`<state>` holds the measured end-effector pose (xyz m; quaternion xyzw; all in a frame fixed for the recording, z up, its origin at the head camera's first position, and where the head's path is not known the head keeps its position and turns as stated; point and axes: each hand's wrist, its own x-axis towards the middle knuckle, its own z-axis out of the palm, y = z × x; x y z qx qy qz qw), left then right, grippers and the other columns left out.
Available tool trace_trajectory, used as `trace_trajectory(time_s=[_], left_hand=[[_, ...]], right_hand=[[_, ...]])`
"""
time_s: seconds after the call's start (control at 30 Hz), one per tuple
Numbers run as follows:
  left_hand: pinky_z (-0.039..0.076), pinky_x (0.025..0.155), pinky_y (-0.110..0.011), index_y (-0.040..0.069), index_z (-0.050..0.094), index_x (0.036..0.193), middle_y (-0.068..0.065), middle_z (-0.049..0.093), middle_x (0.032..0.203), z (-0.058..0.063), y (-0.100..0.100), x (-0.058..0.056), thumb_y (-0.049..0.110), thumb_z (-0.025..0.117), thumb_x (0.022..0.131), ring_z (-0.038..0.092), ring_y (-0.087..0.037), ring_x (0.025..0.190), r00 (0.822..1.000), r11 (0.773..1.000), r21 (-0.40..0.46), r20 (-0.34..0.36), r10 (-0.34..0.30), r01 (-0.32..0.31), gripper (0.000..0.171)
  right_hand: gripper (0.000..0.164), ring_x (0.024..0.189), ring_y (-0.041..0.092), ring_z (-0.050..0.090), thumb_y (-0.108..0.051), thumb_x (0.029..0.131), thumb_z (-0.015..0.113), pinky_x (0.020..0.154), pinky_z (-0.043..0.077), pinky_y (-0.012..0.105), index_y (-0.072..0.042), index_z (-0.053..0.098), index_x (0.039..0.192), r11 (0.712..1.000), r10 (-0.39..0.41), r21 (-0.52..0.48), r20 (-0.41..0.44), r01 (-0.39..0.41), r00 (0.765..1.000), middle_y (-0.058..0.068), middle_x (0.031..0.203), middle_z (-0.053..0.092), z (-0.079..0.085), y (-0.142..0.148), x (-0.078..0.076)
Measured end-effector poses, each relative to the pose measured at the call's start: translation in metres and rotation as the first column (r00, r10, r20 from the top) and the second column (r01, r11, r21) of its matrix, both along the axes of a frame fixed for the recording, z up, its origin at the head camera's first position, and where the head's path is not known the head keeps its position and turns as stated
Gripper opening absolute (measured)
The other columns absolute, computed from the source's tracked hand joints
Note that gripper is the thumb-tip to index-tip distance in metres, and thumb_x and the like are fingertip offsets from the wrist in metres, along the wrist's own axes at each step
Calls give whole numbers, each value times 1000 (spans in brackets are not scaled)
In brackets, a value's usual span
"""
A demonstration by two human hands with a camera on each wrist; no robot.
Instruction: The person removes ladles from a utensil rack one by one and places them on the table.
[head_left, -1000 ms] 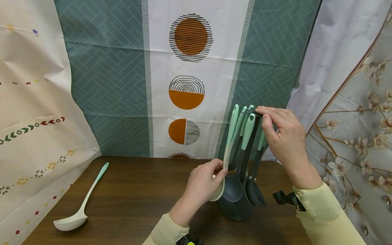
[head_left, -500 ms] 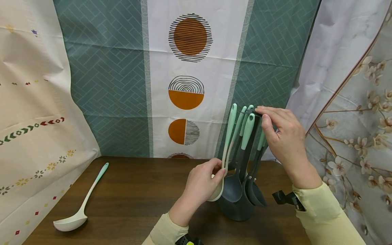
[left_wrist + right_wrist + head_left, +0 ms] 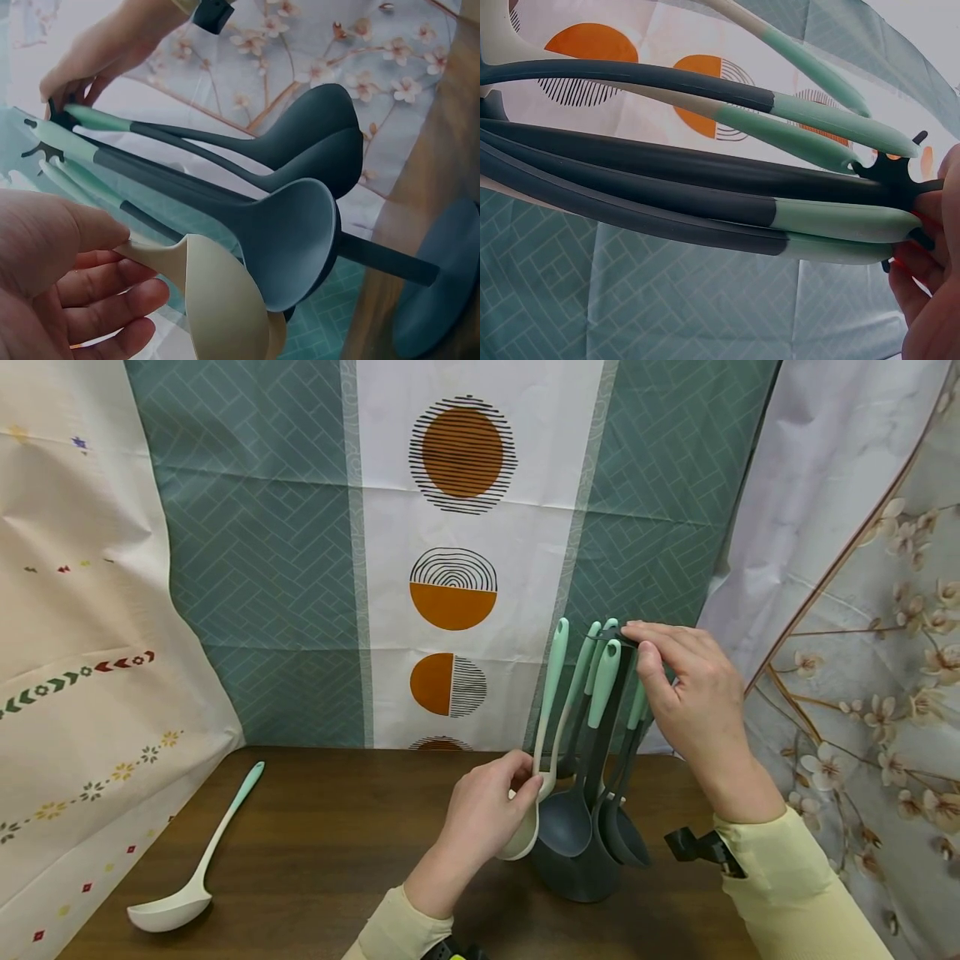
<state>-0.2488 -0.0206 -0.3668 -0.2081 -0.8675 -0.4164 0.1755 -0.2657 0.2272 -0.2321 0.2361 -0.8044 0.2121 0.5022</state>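
My left hand (image 3: 487,802) pinches a cream ladle (image 3: 225,300) by the lower part of its shaft, just above the bowl. The ladle stands nearly upright, its mint handle (image 3: 553,668) leaning left, its top end apart from the rack hooks. My right hand (image 3: 693,693) grips the hooked top (image 3: 891,178) of a dark utensil stand (image 3: 581,881), with the thumb in front. Several mint-handled utensils hang from it, among them a dark ladle (image 3: 292,240) at the front and another cream utensil (image 3: 562,735) right beside the held ladle.
Another cream ladle (image 3: 176,906) with a mint handle lies on the brown wooden table (image 3: 337,827) at the far left. A patterned green and white cloth (image 3: 255,568) hangs behind the table. Floral cloth (image 3: 885,693) hangs at the right, cream cloth (image 3: 97,610) at the left.
My left hand has drawn the cream ladle a little to the left, widening the gap between its handle and the hanging utensils. My right hand stays on the stand's top.
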Motion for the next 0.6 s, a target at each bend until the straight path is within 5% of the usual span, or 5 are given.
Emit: trace_trajectory(time_s=[0.37,0.6], left_hand=[[52,69,-32,18,78,109,7,77,92,-5,-14,-3,22,83,102,63,-10,75,995,996,-71,-77,57,-62,9],[52,69,-33,18,78,105,7,77,92,-10,-27,-5,20,84,101,65,-10,75,990,989,-104,-108,94,-105,8]], right_hand=[[37,122,31,68,-27,113,52,94,50,45,-14,82,132,1000,14,-10,-31,-14,999,1,132,79,1,-2,1],[38,122,32,68,-29,114,52,95,51,51,-14,81,133,1000,10,-6,-24,-10,1000,2,132,79,0,-1,1]])
